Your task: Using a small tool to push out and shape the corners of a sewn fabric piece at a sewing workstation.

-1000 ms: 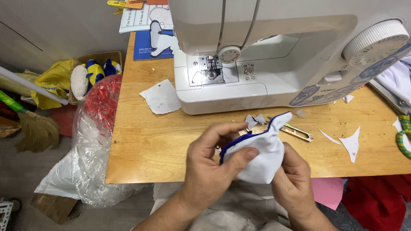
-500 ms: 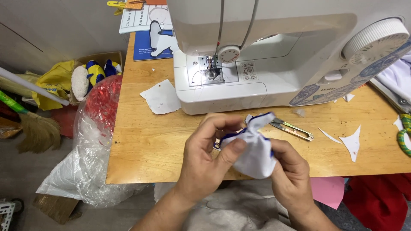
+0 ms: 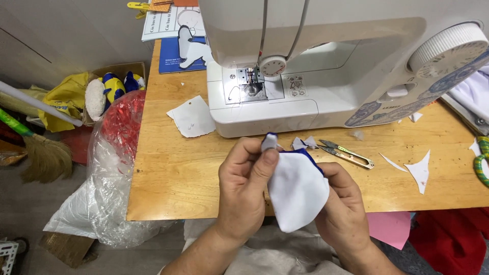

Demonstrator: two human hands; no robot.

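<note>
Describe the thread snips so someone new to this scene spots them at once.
Start at the white sewing machine on the wooden table. Just in front of its base lie the thread snips, beyond the right hand. Unlike the white fabric scraps nearby, they are slim metal blades.

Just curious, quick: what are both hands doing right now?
Left hand: closed, pinching the top of the white and blue fabric piece.
Right hand: closed, holding the same fabric piece from behind.

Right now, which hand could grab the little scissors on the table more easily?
Probably the right hand. The thread snips lie on the wooden table just beyond it. The left hand is farther away and pinches the top of the white fabric piece, which both hands hold.
</note>
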